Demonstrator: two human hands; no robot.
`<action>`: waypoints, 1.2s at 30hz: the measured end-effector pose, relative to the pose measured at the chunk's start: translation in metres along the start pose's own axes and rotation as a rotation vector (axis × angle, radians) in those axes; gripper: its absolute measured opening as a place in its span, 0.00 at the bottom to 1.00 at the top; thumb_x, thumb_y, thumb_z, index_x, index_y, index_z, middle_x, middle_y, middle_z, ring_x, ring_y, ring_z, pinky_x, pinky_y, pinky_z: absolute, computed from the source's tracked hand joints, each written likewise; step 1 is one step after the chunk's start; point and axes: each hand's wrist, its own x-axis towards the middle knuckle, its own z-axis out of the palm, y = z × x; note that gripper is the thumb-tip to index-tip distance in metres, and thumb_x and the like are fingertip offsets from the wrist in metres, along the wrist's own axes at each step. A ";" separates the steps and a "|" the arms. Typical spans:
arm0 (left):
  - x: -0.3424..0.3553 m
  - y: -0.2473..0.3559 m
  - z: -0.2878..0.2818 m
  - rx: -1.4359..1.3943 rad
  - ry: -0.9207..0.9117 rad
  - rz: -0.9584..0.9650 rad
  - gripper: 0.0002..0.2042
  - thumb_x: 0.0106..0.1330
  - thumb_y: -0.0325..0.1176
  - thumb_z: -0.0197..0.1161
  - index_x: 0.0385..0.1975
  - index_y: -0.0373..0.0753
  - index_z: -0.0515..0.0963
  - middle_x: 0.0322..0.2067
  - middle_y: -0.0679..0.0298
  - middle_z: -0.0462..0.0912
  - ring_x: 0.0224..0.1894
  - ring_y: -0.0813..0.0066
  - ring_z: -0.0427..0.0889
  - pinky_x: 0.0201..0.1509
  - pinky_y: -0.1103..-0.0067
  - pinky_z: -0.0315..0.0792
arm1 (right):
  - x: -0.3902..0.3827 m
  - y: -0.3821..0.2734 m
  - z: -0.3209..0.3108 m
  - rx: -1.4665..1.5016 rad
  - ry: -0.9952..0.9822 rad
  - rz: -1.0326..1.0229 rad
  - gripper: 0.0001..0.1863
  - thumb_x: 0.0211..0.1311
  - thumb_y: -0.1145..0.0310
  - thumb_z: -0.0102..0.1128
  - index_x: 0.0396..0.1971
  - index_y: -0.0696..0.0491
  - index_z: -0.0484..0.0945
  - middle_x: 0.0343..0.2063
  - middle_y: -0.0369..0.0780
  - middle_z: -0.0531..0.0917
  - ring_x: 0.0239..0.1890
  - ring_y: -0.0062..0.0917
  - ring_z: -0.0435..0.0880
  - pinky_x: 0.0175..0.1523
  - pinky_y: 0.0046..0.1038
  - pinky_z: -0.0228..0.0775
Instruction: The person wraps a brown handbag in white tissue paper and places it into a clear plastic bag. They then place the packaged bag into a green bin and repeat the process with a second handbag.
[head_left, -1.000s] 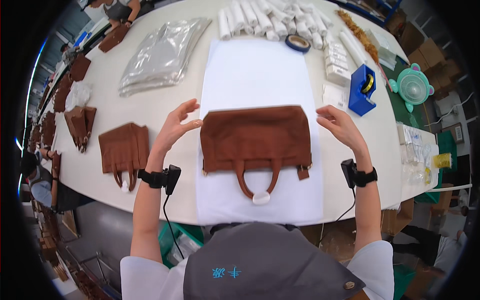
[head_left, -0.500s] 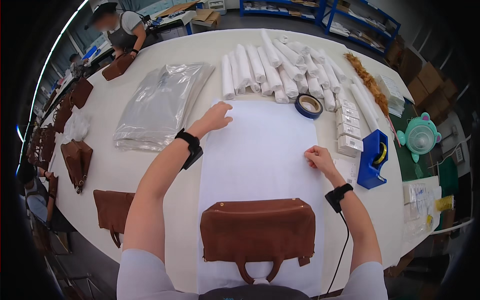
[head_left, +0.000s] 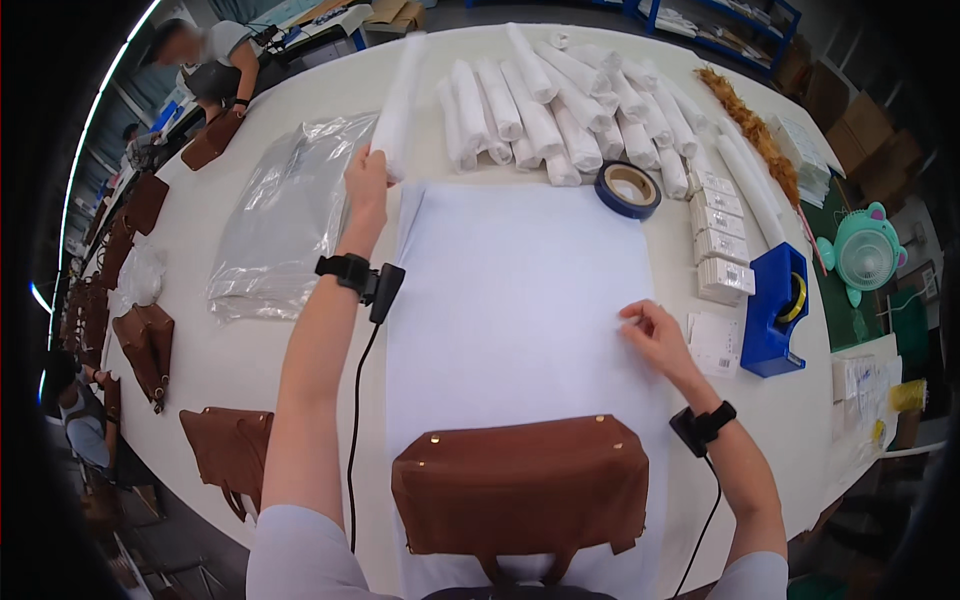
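A: While the left hand (head_left: 367, 192) is up at 11 o'clock, what's its grip doing?

B: Pinching the lower end of a white roll (head_left: 398, 115). Roll points toward 12, just beside the clear sleeves (head_left: 285, 220).

A: Right hand (head_left: 655, 342)?

B: Between 3 and 4, over the right part of the white sheet (head_left: 520, 300). Fingers curled; can't tell if that grip is pressed together or slightly spread.

A: Containers?

B: Brown handbag (head_left: 520, 490) at 6, lying on the sheet, studded base toward 12, handles toward the wearer. Contents hidden. Second brown bag (head_left: 225, 445) at 8, on the desk (head_left: 785, 430), partly behind the left forearm; inside hidden too. Clear sleeves at 10, stacked, lying flat. Blue dispenser (head_left: 760, 340) at 3, yellow tape (head_left: 795, 298) loaded in it.

A: And at 1?

B: Pile of white rolls (head_left: 540, 125), dark blue tape ring (head_left: 625, 207) touching or just beside its near edge; can't tell which.
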 end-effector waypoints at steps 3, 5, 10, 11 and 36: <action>-0.068 0.061 -0.051 -0.113 -0.385 -0.092 0.24 0.55 0.30 0.50 0.53 0.30 0.73 0.36 0.64 0.80 0.33 0.78 0.77 0.39 0.81 0.72 | -0.002 -0.042 -0.021 0.457 -0.051 0.228 0.26 0.62 0.58 0.59 0.57 0.53 0.67 0.39 0.37 0.77 0.40 0.20 0.78 0.43 0.23 0.70; -0.125 0.073 -0.086 -0.018 -0.640 -0.231 0.26 0.53 0.30 0.49 0.55 0.31 0.72 0.39 0.64 0.79 0.34 0.80 0.76 0.38 0.82 0.71 | -0.009 -0.062 -0.026 0.695 -0.106 0.182 0.40 0.62 0.53 0.59 0.67 0.48 0.50 0.58 0.47 0.65 0.55 0.34 0.74 0.56 0.34 0.68; -0.212 0.057 -0.127 0.187 -1.088 -0.571 0.26 0.52 0.30 0.48 0.54 0.33 0.75 0.42 0.66 0.79 0.38 0.83 0.74 0.38 0.89 0.66 | -0.046 -0.074 -0.022 0.661 -0.365 0.241 0.43 0.59 0.54 0.61 0.69 0.46 0.48 0.64 0.46 0.59 0.59 0.32 0.69 0.58 0.34 0.68; -0.221 0.051 -0.136 0.150 -1.136 -0.595 0.26 0.51 0.30 0.48 0.54 0.33 0.75 0.43 0.63 0.80 0.42 0.79 0.75 0.43 0.85 0.69 | -0.056 -0.071 -0.017 0.605 -0.454 0.258 0.41 0.59 0.56 0.62 0.68 0.47 0.52 0.63 0.44 0.61 0.59 0.29 0.69 0.57 0.33 0.68; -0.259 0.058 -0.135 0.091 -1.293 -0.552 0.24 0.58 0.35 0.66 0.55 0.38 0.73 0.51 0.61 0.77 0.54 0.71 0.73 0.60 0.76 0.64 | -0.107 -0.095 -0.023 0.253 -0.531 0.359 0.21 0.59 0.63 0.63 0.51 0.55 0.77 0.44 0.37 0.79 0.44 0.20 0.76 0.49 0.22 0.69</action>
